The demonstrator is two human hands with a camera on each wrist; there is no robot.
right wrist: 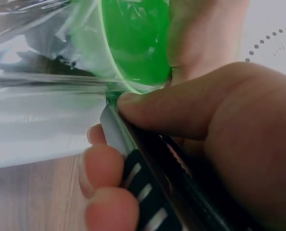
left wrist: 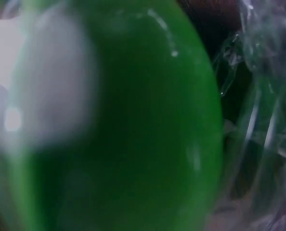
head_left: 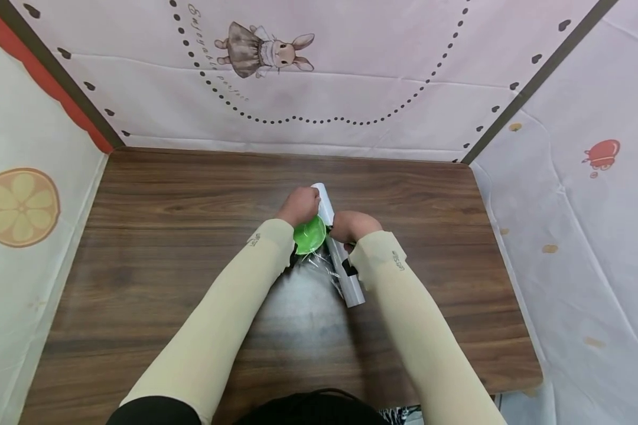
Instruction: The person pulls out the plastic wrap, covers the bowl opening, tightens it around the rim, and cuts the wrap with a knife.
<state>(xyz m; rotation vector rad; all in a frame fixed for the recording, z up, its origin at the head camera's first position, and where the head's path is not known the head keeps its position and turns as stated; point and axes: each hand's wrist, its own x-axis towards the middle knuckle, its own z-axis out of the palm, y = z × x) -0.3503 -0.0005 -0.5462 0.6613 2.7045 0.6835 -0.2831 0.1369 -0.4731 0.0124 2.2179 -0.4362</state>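
Note:
My left hand (head_left: 300, 205) grips the far edge of a green bowl (head_left: 309, 236), its fingertips mostly hidden. Clear cling film (right wrist: 32, 43) stretches from the bowl to a white roll (head_left: 345, 271) lying at a slant beside it. With thumb and curled fingers, my right hand (head_left: 355, 227) holds a knife (right wrist: 152, 192) with a dark, pale-striped handle. Its silvery metal end is right at the film's edge by the bowl's rim. In the left wrist view the bowl (left wrist: 133, 120) fills most of the picture, with crumpled film (left wrist: 263, 106) alongside.
The brown wooden table (head_left: 191, 265) extends around both arms. A printed pink-white sheet (head_left: 319, 59) stands behind it, with white printed sheets at the left (head_left: 21, 283) and right (head_left: 590, 248). Film hangs loosely between the bowl and the roll's near end.

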